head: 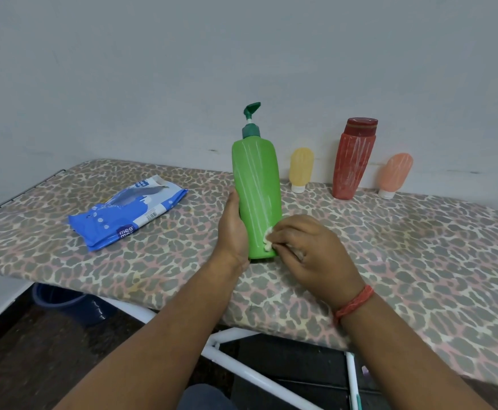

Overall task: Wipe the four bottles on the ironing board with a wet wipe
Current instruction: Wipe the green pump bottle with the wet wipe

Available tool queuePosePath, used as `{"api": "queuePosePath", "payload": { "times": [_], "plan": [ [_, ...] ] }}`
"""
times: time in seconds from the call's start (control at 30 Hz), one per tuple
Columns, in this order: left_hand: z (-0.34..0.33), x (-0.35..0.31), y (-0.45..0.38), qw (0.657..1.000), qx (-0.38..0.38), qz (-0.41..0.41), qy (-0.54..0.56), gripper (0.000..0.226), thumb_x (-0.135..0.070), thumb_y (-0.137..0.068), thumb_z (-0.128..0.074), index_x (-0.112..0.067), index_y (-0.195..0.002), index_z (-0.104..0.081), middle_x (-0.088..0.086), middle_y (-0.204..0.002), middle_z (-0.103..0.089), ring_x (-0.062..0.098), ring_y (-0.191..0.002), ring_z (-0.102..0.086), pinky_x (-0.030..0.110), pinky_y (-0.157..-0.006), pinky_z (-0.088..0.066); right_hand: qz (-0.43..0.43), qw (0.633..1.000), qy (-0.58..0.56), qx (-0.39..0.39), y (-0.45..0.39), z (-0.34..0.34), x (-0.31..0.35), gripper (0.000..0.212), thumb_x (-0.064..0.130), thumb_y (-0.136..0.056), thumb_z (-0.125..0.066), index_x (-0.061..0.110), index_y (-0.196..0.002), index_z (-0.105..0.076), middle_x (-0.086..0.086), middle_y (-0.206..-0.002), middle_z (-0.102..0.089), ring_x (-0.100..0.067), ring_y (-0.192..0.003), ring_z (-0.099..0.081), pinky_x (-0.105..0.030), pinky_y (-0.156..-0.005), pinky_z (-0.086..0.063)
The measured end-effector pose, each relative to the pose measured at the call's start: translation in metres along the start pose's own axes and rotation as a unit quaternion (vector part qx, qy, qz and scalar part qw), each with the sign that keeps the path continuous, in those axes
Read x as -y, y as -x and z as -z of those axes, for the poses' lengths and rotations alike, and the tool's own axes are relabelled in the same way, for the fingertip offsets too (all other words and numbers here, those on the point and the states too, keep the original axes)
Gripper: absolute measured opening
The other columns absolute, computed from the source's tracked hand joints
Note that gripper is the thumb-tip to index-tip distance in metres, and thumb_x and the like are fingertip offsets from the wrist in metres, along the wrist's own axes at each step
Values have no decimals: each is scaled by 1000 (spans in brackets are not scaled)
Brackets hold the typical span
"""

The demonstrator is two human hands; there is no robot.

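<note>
The tall green bottle (256,196) with a dark green pump on top stands upright on the ironing board (419,247), near the front edge. The left hand (233,229) is wrapped around its left side and holds it. The right hand (307,253) pinches a small bunched-up wet wipe (268,239) and presses it on the bottle's lower right side, close to the bottom.

Three more bottles stand at the back by the wall. A little yellow bottle (301,168) sits on its white cap. A big red bottle (354,158) stands next to it. A little orange bottle (395,173) leans to the right on its white cap. (They all have pale streaks on them.) The green bottle stands in front of them, just left of the yellow one, but covers none of them.

A blue pack of wipes (126,214) lies flat on the board, well off to the left. Under the board you can see white metal legs (242,368) and a dark blue bucket (67,303) on the floor.
</note>
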State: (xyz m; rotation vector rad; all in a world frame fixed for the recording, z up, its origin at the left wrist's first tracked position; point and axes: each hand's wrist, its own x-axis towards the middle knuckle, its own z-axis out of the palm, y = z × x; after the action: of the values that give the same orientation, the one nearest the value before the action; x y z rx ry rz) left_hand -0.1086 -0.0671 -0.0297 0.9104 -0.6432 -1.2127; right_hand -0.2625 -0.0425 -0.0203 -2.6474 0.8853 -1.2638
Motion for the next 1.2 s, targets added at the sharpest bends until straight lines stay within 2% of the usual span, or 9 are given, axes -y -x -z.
{"api": "queuePosePath", "payload": {
  "times": [0.13,0.27,0.4,0.53,0.67,0.77,0.87,1.0,1.2],
  "plan": [
    [1,0,-1,1000,8,-9,-8,63,-52,-104,-28,-3,-117,-65,16,-97,-72,29,-90,-68,41,-84,-54,-58,997,8,-48,-3,3,-1,12,2,-84,-72,7,-95,-74,-4,-98,-69,-17,-91,-62,-33,-84,-53],
    [-2,-1,1,1000,7,-3,5,62,-51,-104,-26,-7,-104,-69,12,-87,-73,25,-82,-68,39,-80,-54,55,997,32,34,0,-8,11,10,7,-88,-69,4,-96,-74,-6,-99,-68,-21,-92,-60,-33,-83,-52],
    [-3,0,3,1000,-7,-2,-27,67,-53,-104,-24,-2,-121,-64,21,-109,-70,31,-97,-68,43,-89,-54,-42,997,45,-48,-6,-8,7,9,2,-85,-71,3,-93,-74,-7,-95,-67,-23,-89,-60,-41,-79,-53],
    [-5,-1,4,1000,5,10,-24,63,-53,-104,-24,-8,-105,-69,13,-92,-73,24,-86,-70,38,-82,-55,39,997,64,18,-3,-13,11,9,3,-87,-70,4,-95,-74,-6,-97,-67,-23,-90,-60,-35,-80,-52],
    [-4,0,3,999,19,9,-30,63,-53,-104,-23,-8,-113,-67,14,-101,-72,26,-93,-69,40,-87,-54,-52,996,51,-43,-7,-8,5,10,3,-86,-70,6,-95,-74,-5,-98,-67,-19,-91,-59,-36,-83,-52],
    [-4,-2,3,999,32,26,-8,63,-53,-103,-23,-7,-107,-67,14,-93,-71,23,-84,-68,36,-80,-55,31,997,63,19,-2,-12,11,9,3,-86,-70,4,-95,-74,-6,-98,-67,-21,-91,-59,-32,-82,-51],
    [-3,-2,1,999,39,22,-12,61,-53,-104,-25,-10,-111,-67,12,-98,-72,23,-91,-68,38,-85,-54,-53,997,49,-39,-5,-9,3,9,3,-86,-69,4,-94,-73,-6,-97,-66,-21,-91,-59,-38,-82,-51],
    [-3,-5,3,998,49,36,4,63,-54,-102,-29,-6,-116,-66,14,-100,-70,24,-91,-67,38,-86,-54,38,997,57,27,-3,-14,10,10,2,-85,-70,4,-94,-74,-6,-98,-67,-23,-91,-59,-34,-80,-51],
    [-3,-5,2,997,69,43,-9,59,-52,-102,-32,-7,-129,-60,12,-107,-69,22,-97,-67,34,-85,-57,-5,998,59,-38,-10,-15,9,13,3,-86,-70,4,-97,-75,-7,-99,-68,-22,-92,-59,-34,-81,-51]
  ]
}}
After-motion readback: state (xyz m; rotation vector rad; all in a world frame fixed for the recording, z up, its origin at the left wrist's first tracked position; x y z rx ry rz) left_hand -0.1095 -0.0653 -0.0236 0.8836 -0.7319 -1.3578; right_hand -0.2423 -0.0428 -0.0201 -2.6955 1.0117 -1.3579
